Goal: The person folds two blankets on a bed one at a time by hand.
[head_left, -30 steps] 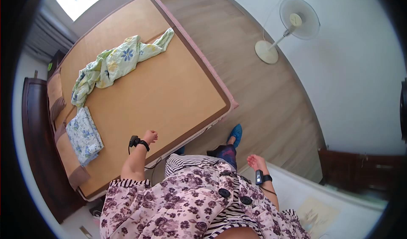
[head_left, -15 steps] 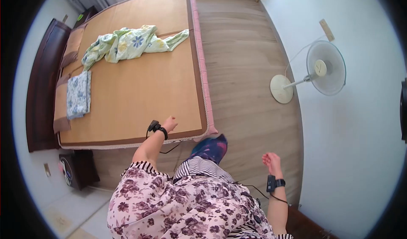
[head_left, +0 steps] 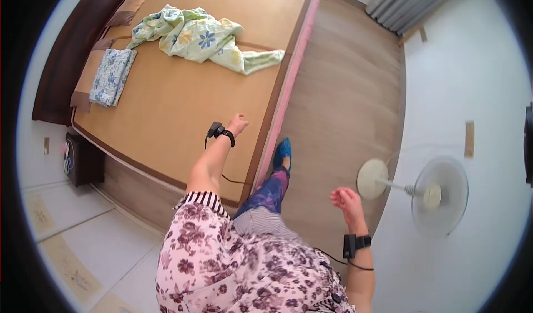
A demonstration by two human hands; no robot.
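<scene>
My left hand (head_left: 238, 124) hangs over the near right part of the bed's tan mat (head_left: 183, 107), fingers loosely curled, with no object seen in it. Over the wooden floor, just left of the fan base, my right hand (head_left: 347, 199) is raised with its fingers half bent and slightly apart, holding nothing. A crumpled green and yellow flowered cloth (head_left: 194, 38) lies across the middle of the mat. Left of it, a folded blue and white flowered cloth (head_left: 112, 77) rests by the brown pillows (head_left: 89, 74).
A white standing fan (head_left: 430, 196) is at the right wall, its round base (head_left: 373, 178) on the floor (head_left: 338, 91). The dark headboard (head_left: 72, 46) is at the left, with a dark nightstand (head_left: 85, 158) below it. Grey curtains (head_left: 413, 2) hang at the back.
The view has turned and moved forward along the bed's right side. The fan now appears lower and nearer, and one foot has stepped beside the bed. Both cloths lie as before.
</scene>
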